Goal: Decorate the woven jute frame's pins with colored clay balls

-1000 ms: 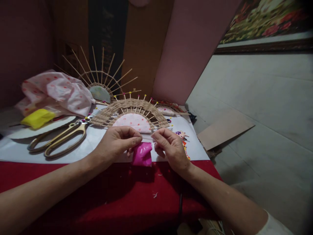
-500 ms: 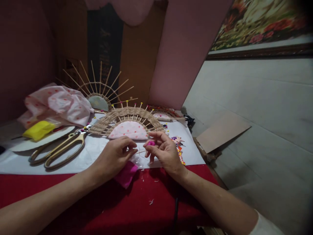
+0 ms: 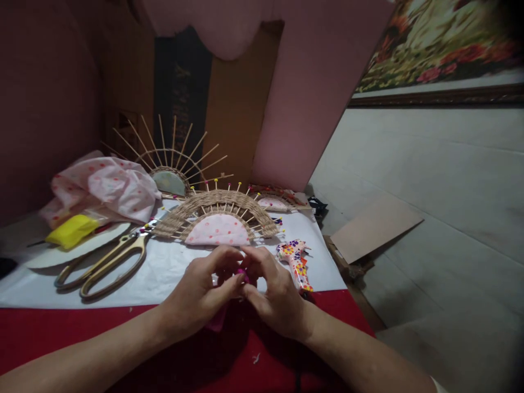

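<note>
My left hand (image 3: 208, 289) and my right hand (image 3: 276, 292) meet at the front of the table, their fingertips curled in together. Between them they pinch a small magenta lump (image 3: 241, 274), which looks like modelling clay and is mostly hidden by the fingers. Below the left hand, a magenta packet (image 3: 216, 321) lies partly covered on the red cloth. Just beyond the fingers is a woven half-round fan (image 3: 216, 199), with a dotted pink fabric centre (image 3: 219, 229) and small yellow and pink balls on its stick tips. A flower-patterned glue gun (image 3: 298, 265) lies beside my right hand.
Large scissors (image 3: 117, 262) lie left, near a yellow packet (image 3: 72, 231) and crumpled dotted cloth (image 3: 108, 188). A bare-stick fan frame (image 3: 167, 174) stands behind, with another woven fan (image 3: 274, 203) at the back right. White sheeting (image 3: 172, 273) lies over the red cloth (image 3: 135, 349).
My hands have come together; the left has moved right to touch the magenta lump that the right was holding. A thin stick seen between them is now hidden. The view has tilted up slightly.
</note>
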`<state>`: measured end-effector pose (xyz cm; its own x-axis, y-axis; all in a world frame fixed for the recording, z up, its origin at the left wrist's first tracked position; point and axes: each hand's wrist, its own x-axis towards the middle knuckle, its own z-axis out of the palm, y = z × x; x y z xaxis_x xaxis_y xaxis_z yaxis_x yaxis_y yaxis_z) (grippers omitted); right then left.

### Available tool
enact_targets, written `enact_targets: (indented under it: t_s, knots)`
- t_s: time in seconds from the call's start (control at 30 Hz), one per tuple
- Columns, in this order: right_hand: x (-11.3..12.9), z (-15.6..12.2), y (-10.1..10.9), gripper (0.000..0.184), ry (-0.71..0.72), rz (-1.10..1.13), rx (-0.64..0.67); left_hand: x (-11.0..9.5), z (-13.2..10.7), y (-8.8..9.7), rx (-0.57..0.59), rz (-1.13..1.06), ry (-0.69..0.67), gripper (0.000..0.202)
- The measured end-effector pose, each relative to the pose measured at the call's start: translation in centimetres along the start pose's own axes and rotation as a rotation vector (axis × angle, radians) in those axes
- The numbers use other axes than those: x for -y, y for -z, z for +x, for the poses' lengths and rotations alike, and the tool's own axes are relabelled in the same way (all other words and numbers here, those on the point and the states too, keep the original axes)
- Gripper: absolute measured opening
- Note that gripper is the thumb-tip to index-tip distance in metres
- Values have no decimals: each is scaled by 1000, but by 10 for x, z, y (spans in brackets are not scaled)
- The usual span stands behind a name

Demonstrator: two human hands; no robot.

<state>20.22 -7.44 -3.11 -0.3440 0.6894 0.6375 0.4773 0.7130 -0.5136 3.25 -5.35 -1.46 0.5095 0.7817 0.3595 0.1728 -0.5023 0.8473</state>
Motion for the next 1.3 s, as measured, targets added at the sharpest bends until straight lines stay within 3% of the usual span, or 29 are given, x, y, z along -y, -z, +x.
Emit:
enact_targets:
  t_s: [0.17, 0.23, 0.4, 0.57, 0.73, 0.97, 1.17, 1.3]
  knots:
    - [-3, 2, 2, 10, -35, -24, -35, 2, -2, 6, -43, -55, 39, 16]
    - [-4, 3, 2, 3, -28, -16, -7, 2, -2, 7, -19, -52, 53, 17]
    - [-5, 3, 2, 9, 42, 56, -57, 1, 0, 8, 48, -105, 106, 17]
    - [-4, 4, 2, 9, 26, 60, -31, 9, -2, 7, 24, -198, 133, 14]
    - [-5, 4, 1, 12, 112, 69, -80, 12, 1, 6, -52, -291, 216, 20]
    - [-6, 5, 1, 15, 114, 64, -36, 11, 4, 4, 20, -462, 378, 27]
    - [-3, 11, 2, 12, 92, 111, -141, 9, 9, 3, -19, -508, 409, 31]
    - [0, 17, 10, 9, 80, 39, -48, 1, 9, 7, -20, -539, 473, 28]
